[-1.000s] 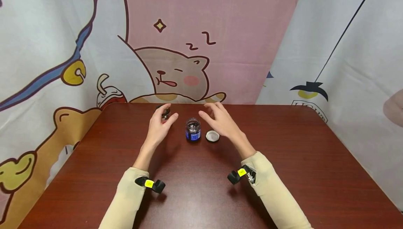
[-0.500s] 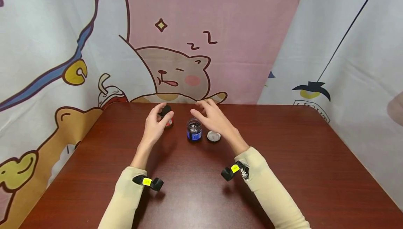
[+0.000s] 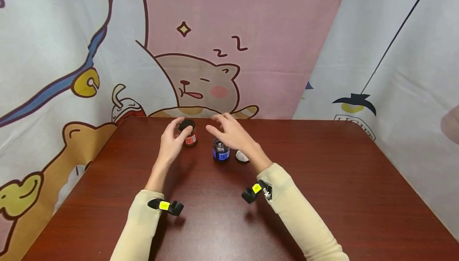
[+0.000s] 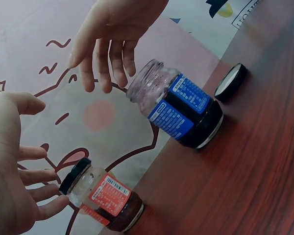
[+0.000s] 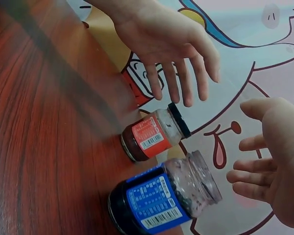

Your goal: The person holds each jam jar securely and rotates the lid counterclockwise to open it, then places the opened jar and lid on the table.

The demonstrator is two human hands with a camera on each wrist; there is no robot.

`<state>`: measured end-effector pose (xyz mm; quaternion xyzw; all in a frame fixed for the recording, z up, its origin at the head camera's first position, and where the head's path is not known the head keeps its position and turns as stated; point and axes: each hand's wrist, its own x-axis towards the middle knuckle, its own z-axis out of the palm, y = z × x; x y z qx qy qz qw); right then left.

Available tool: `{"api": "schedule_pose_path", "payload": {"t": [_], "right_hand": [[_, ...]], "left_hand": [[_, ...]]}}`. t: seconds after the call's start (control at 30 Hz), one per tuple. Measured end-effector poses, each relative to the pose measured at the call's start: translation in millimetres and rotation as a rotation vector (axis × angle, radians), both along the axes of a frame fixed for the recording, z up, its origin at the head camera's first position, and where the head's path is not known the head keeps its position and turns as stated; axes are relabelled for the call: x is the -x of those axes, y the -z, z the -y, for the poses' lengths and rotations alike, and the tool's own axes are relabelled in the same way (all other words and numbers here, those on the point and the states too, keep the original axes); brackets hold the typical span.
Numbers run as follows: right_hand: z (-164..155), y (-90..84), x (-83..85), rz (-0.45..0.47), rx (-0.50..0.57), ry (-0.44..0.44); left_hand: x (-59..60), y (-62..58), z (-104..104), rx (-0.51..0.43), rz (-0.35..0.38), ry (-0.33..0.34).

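Toward the far left of the dark red wooden bench (image 3: 322,197), the left hand (image 3: 171,143) hovers with its fingers spread and relaxed, its fingertips just beside the black screw cap of a small glass jar with a red label (image 3: 189,134); the wrist views show a slight gap, so this grip is apart and holds nothing. That red-labelled jar stands upright at the far middle of the bench, its cap on. Just to its right stands a slightly larger glass jar with a blue label and dark contents (image 3: 220,152), upright and uncapped, its open mouth plain in the left wrist view (image 4: 179,105). Above and a little to the left of the open jar, the right hand (image 3: 229,134) is stretched leftward toward the red-labelled jar, fingers straight and splayed, touching neither jar; its grip is likewise apart and empty. Right of the blue-labelled jar, near it but not touching, a round black lid with a pale inside (image 3: 242,156) lies on the bench, partly hidden behind the right wrist in the head view. By the look of it, the blue-labelled jar is already opened and its lid set aside, while the red-labelled jar remains capped and not yet grasped, so its handling seems to be only starting.
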<state>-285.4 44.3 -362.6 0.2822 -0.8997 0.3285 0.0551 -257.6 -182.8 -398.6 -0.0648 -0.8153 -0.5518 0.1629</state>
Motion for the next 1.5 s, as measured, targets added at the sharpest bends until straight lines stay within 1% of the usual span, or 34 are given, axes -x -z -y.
{"api": "schedule_pose_path", "payload": {"t": [0.27, 0.5, 0.63, 0.87, 1.03, 1.1, 1.23, 1.27, 1.33, 1.47, 1.5], "right_hand": [[17.1, -2.9, 4.9, 0.014, -0.083, -0.026], [33.9, -5.6, 10.4, 0.027, -0.153, -0.058], [41.4, -4.8, 13.1, 0.042, -0.169, -0.066], [52.2, 1.9, 18.4, 0.060, -0.189, -0.076], [57.7, 5.3, 21.3, 0.082, -0.191, -0.080], [59.4, 6.0, 22.3, 0.087, -0.191, -0.079], [61.5, 7.2, 23.7, 0.096, -0.201, -0.076], [62.1, 7.8, 24.4, 0.098, -0.206, -0.075], [63.0, 8.6, 25.9, 0.104, -0.211, -0.074], [65.3, 9.9, 28.3, 0.120, -0.217, -0.084], [65.8, 9.7, 28.4, 0.123, -0.216, -0.088]], "left_hand": [[2.2, 3.0, 6.2, -0.017, 0.043, -0.001], [2.2, 3.5, 10.1, -0.023, 0.054, 0.006], [3.2, 4.4, 12.7, -0.038, 0.072, 0.017], [3.9, 4.9, 15.9, -0.071, 0.099, 0.030], [5.8, 5.9, 18.4, -0.121, 0.130, 0.064], [4.8, 2.7, 18.3, -0.143, 0.153, 0.077], [-8.9, -17.2, 14.9, -0.146, 0.189, 0.099], [-8.3, -17.4, 15.6, -0.146, 0.198, 0.101], [-7.0, -14.3, 17.4, -0.143, 0.192, 0.107], [7.4, 6.5, 25.5, -0.170, 0.167, 0.115], [7.1, 7.1, 25.8, -0.171, 0.158, 0.117]]}}
